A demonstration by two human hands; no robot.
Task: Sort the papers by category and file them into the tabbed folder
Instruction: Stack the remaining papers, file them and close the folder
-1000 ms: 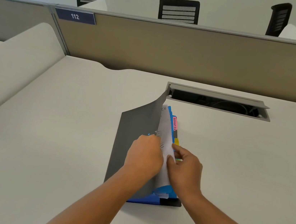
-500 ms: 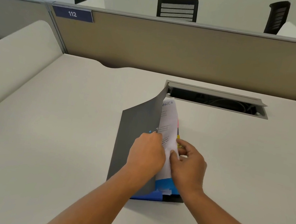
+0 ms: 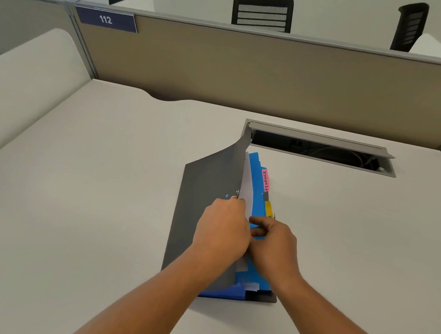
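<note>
The filing step is in hand. The dark grey tabbed folder (image 3: 261, 297) lies near the middle of the pale tabletop (image 3: 68, 203), spine to the person's left, just in front of a recessed cable slot (image 3: 319, 153). Its flexible grey front cover (image 3: 203, 206) is lifted and bowed upward. The left hand (image 3: 222, 228) has its fingers curled round the cover's free edge and holds it up, and a white paper sheet (image 3: 246, 192) stands directly behind the cover, against it. Whether those fingers also grasp the sheet is hidden. The right hand (image 3: 275, 249) has thumb and forefinger closed on the edge of a bright blue plastic divider (image 3: 255, 188), apparently parting the sections. A pink tab (image 3: 266, 180) lettered FINANCE sticks out of the divider edge, with a yellow tab (image 3: 269, 209) nearer the hands whose lettering is too small to read. No loose papers show elsewhere on the tabletop, so sorting seems well advanced. The next move probably calls for seating the sheet squarely in its section, bottom edge down to the spine, then lowering the cover without creasing the paper or folding a tab.
</note>
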